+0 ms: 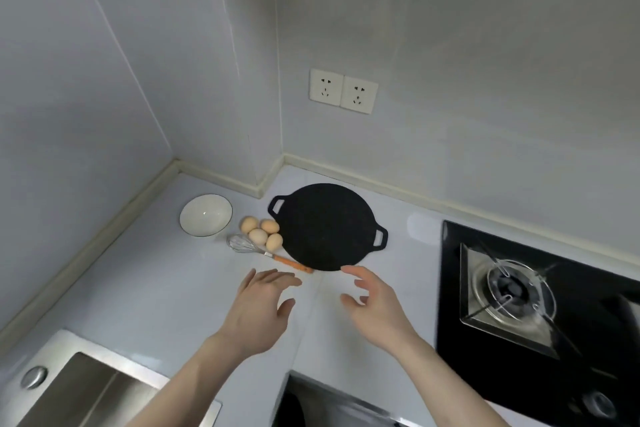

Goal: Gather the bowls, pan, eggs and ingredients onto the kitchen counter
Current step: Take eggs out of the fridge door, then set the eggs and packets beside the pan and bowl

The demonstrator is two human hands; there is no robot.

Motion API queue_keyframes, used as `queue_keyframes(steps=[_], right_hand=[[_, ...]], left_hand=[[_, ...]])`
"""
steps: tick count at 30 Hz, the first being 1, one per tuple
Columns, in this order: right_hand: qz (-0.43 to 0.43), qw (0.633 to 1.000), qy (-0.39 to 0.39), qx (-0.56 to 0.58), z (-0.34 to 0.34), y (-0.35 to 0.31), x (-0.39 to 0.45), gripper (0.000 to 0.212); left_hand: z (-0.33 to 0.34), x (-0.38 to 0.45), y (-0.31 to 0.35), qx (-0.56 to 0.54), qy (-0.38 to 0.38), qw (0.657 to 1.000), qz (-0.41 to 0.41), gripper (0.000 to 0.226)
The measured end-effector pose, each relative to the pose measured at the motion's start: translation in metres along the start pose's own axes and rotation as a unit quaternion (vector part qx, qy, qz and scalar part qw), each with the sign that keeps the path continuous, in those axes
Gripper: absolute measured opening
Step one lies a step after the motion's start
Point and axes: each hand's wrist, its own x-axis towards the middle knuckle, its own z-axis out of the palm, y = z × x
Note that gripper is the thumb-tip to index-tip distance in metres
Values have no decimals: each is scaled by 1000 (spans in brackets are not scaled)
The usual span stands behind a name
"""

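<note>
A flat black round pan (327,226) with two loop handles lies on the white counter (145,281) near the back wall. Several brown eggs (262,233) cluster against its left rim. An empty white bowl (205,214) stands left of the eggs. A wire whisk (263,252) with an orange handle lies in front of the eggs. My left hand (261,308) hovers open just in front of the whisk handle, holding nothing. My right hand (377,305) is open too, its fingertips near the pan's front edge.
A gas hob (526,291) on black glass sits to the right. A steel sink (79,388) is at the lower left. Two wall sockets (343,91) hang above the pan. The counter's front edge cuts in below my arms.
</note>
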Motion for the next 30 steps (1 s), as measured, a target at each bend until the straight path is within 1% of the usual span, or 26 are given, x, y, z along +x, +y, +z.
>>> queue_keyframes(steps=[3,5,8,9,13,16,19,24,27,30], right_hand=[[6,1000,22,17,-32,13,-41,42],[10,998,48,28,-58,28,-72,40],[37,992,106,57,-101,57,-129,40],[43,990,116,64,-110,63,-142,41],[60,972,210,88,-166,119,-233,43],[74,947,282,134,-199,152,-312,40],[92,920,346,157,-223,178,-382,38],[116,880,436,146,-250,210,-485,37],[142,841,499,151,-258,229,-547,37],[167,795,562,158,-258,246,-602,36]], left_hand=[[11,-14,41,-25,3,999,27,38],[25,-23,78,-40,-10,997,67,40],[55,-33,140,-30,-50,986,155,41],[59,-34,154,-29,-56,984,167,40],[87,-55,255,-44,-75,963,257,40],[107,-78,330,-50,-91,936,337,40],[125,-104,396,-43,-105,908,404,39],[154,-154,490,-45,-127,860,492,37],[175,-187,545,-48,-160,825,539,36],[196,-217,596,-56,-191,781,592,37]])
